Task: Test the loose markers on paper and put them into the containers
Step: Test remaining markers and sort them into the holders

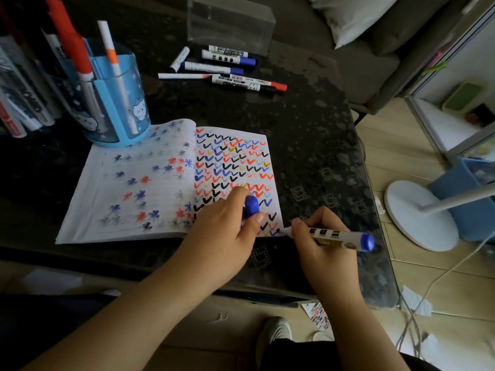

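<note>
My right hand [322,238] gripped a blue whiteboard marker [338,236] at lower right of centre, its tip touching the bottom right corner of the open notebook [150,183], which lay on the dark speckled table [308,124]. The marker's blue end pointed toward the right edge of the frame. My left hand [227,228] rested on the notebook's right page and held the blue cap [251,206] between thumb and fingers. That page was covered with red, blue, black and yellow check marks; the left page showed bled-through star shapes. Loose markers [227,68] lay in a cluster at upper centre, just in front of a clear plastic box [230,22]. A blue pen cup [115,103] holding markers stood at upper left, touching the notebook's top left corner.
</note>
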